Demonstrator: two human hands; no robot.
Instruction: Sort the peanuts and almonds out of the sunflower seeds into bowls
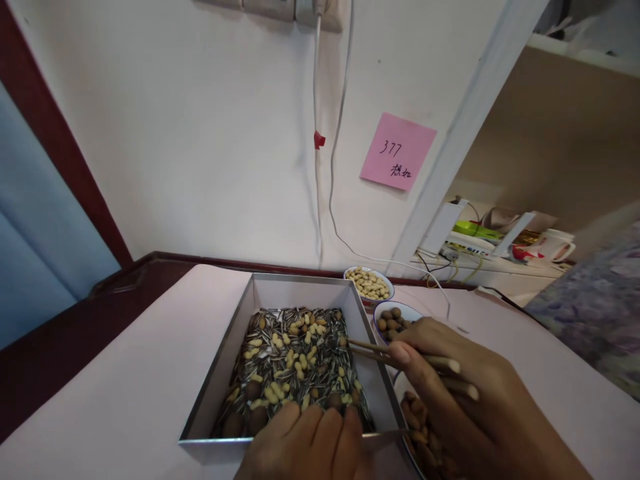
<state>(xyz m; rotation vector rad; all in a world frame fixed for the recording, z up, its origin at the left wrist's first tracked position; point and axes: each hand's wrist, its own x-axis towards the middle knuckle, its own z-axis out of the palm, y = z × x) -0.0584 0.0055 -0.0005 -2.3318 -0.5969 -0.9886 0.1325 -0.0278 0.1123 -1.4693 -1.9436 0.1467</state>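
Note:
A square metal tray (216,373) holds striped sunflower seeds (280,327), peanuts in the shell (300,363) and several round brown nuts (233,424). My left hand (313,440) is curled over the tray's near rim, its thumb hidden. My right hand (455,393), right of the tray, grips a pair of wooden chopsticks (373,351). The chopsticks cross the tray's right wall, and their tips reach a small light-brown piece among the seeds. Whether they pinch it I cannot tell.
Beyond the tray's right corner stands a bowl of peanuts (369,283). Nearer are a bowl of round brown nuts (393,321) and a bowl of almond-like nuts (420,433), partly behind my right hand. A white cable (400,263) runs down onto the table. Patterned fabric (595,313) shows at right.

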